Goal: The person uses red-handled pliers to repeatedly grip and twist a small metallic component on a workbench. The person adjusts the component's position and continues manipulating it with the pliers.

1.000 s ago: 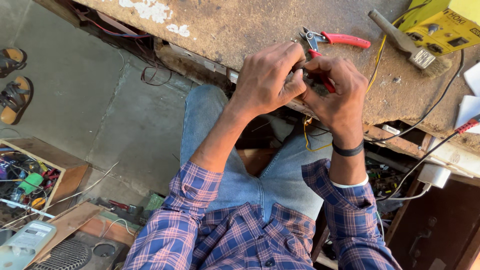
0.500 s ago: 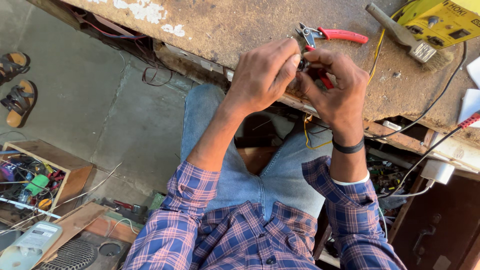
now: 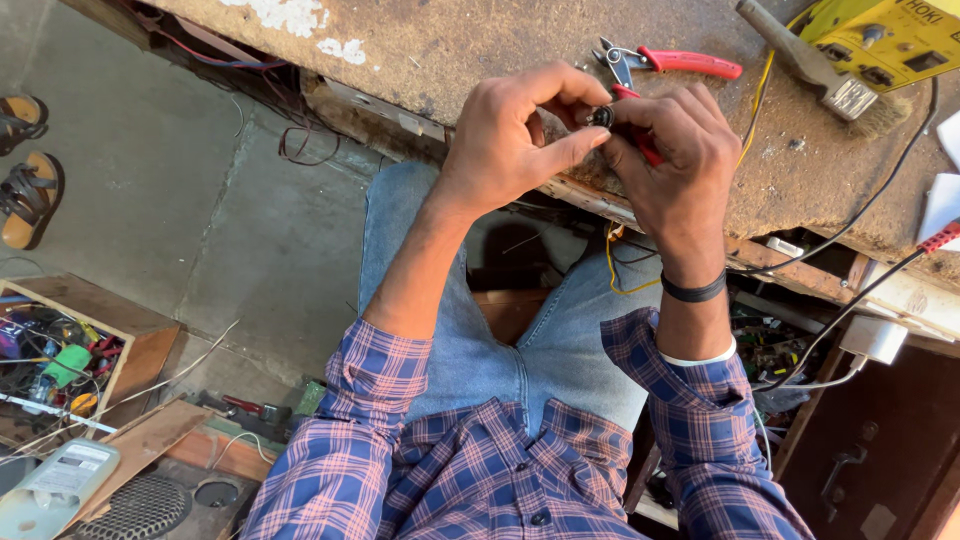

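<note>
While both hands meet above the bench edge, a small dark round part (image 3: 600, 117) sits pinched between them. Left hand (image 3: 515, 135): thumb and fingers closed on the part. Right hand (image 3: 672, 150): fingers curled shut around a red-handled tool (image 3: 640, 135), its tip at the part. Just beyond, red-handled pliers (image 3: 668, 62) lie on the worn workbench (image 3: 480, 50); a brush (image 3: 822, 72) and a yellow meter (image 3: 885, 38) rest further right. Yellow wire (image 3: 620, 262) hangs below over the person's jeans

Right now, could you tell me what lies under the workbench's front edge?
Under the workbench hang a yellow wire and dark cables; the hands and the person's knees cover the rest.
</note>
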